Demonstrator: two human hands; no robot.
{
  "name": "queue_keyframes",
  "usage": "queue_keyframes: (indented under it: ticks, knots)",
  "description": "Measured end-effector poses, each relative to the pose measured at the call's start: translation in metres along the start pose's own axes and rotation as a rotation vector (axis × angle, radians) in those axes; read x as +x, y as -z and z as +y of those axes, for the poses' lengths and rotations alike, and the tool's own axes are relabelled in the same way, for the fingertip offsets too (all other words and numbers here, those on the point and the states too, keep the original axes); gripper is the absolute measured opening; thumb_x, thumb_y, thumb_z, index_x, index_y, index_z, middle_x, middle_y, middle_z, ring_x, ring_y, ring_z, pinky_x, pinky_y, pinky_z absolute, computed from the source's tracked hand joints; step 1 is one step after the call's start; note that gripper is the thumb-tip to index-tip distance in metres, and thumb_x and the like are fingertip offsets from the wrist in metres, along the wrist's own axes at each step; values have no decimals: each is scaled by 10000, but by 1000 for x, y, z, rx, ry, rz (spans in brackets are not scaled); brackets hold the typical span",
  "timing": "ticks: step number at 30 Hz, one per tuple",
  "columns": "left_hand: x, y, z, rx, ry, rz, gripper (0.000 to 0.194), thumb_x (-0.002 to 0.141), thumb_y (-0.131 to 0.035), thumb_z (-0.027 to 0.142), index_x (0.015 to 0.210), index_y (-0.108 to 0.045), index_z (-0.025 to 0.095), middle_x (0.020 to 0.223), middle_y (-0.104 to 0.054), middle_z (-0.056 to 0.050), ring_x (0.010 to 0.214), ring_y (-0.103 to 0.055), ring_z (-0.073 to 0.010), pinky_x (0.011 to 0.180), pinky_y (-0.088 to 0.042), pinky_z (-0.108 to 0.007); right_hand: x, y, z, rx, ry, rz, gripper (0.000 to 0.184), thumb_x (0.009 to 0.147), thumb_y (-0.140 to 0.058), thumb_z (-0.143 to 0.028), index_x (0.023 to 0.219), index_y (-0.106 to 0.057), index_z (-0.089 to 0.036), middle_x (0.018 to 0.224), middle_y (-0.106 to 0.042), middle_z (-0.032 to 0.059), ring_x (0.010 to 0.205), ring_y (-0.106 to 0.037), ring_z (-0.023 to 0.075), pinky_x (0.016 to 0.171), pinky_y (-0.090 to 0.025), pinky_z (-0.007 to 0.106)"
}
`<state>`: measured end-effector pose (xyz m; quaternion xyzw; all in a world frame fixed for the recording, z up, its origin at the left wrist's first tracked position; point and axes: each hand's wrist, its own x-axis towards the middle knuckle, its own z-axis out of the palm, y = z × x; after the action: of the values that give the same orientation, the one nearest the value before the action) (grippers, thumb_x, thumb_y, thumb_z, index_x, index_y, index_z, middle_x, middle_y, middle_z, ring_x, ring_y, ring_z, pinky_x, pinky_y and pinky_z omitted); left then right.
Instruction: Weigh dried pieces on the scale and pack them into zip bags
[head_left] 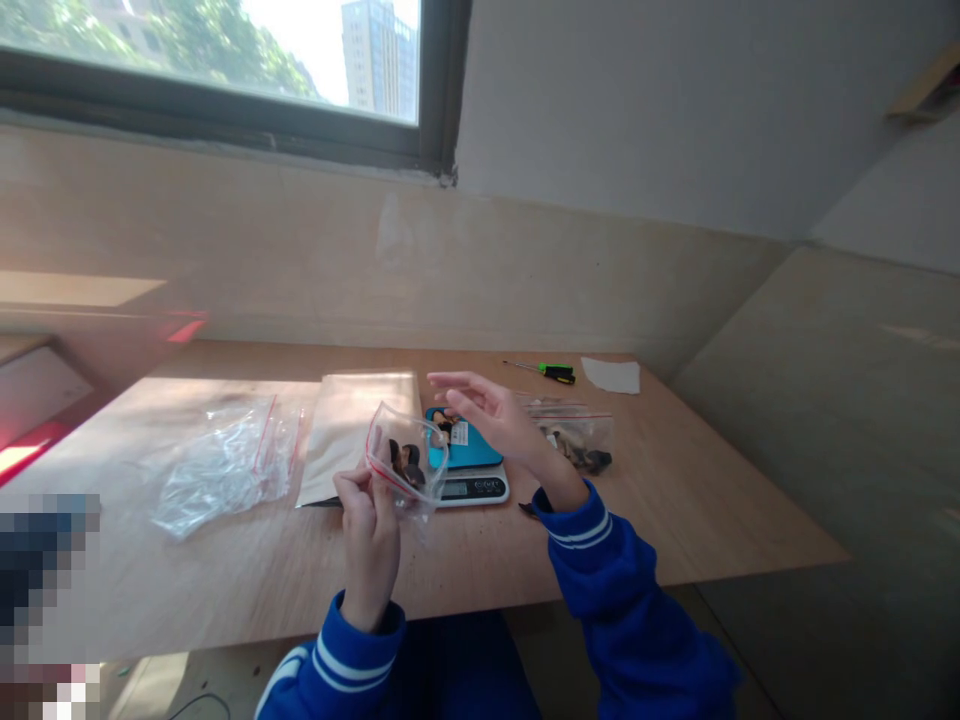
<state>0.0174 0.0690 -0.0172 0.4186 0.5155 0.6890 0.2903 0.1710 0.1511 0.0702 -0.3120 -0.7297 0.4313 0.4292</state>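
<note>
My left hand (369, 520) pinches the rim of a clear zip bag (431, 478) with a red seal line. The bag's mouth gapes, and dark brown pieces (407, 462) lie inside it. My right hand (491, 412) hangs over the blue top (471, 452) of a white kitchen scale (491, 488), fingers stretched out and nothing visible in them. On the blue top are a few dark and tan pieces (445, 426) and a white label. The scale's small display is too small to read. Just right of the scale, a filled zip bag (592, 432) sits partly behind my right forearm.
Clear empty zip bags (225, 470) are piled on the left of the wooden table (697, 490). A pale paper sheet or envelope (337, 420) lies beside them. Farther back are green-and-black screwdrivers (555, 371) and a white paper scrap (611, 376). A dark piece (527, 510) lies near my right cuff.
</note>
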Motion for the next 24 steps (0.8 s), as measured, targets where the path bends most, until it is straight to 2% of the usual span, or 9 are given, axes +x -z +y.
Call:
queue_keyframes:
  ticks: [2,3,8,11,14,19,24]
  knots:
    - [0,1,0,-46,35,13,272,902,-503,473,913,-426,212,1325,-576,-174,1198,-583,-236,984,-480,-388,4,5,21,-85,26,81,326,934,-493,-375,1195,-611,-219,1251,-606,83,1126,-594,187,973,-499,381]
    - [0,2,0,-55,44,20,277,901,-502,478,925,-428,212,1345,-561,-174,1214,-571,-236,989,-478,-384,5,7,35,-164,20,74,331,921,-515,-360,1202,-608,-212,1255,-598,92,1148,-581,196,997,-481,394]
    - [-1,3,1,-70,52,34,297,890,-524,481,977,-455,206,1352,-557,-168,1230,-558,-250,992,-482,-392,8,4,102,-588,-66,-178,512,802,-676,-247,1293,-557,-164,1384,-507,168,1352,-400,290,1118,-328,480]
    - [-1,4,-2,-82,35,32,306,886,-532,480,995,-471,202,1323,-579,-166,1251,-540,-259,1000,-476,-406,10,0,121,-666,-45,-187,460,812,-646,-173,1268,-579,-154,1317,-571,174,1278,-489,280,1079,-371,471]
    - [-1,4,-3,-83,27,33,311,885,-532,478,1005,-477,197,1317,-581,-167,1253,-537,-262,1001,-477,-408,11,0,123,-666,-6,-177,389,808,-636,-123,1194,-628,-169,1217,-645,138,1160,-584,246,1035,-413,431]
    - [-2,4,1,-117,83,28,294,895,-506,491,920,-416,212,1373,-532,-178,1254,-536,-266,1024,-459,-433,8,4,115,-626,-19,-120,301,776,-655,-96,1071,-678,-155,1077,-707,104,1008,-655,224,918,-486,366]
    - [-3,3,0,-104,88,26,301,895,-502,499,914,-418,211,1361,-539,-184,1260,-529,-270,1035,-439,-443,5,6,89,-462,-83,76,275,782,-659,-130,1052,-687,-168,1099,-716,91,1017,-665,214,900,-507,349]
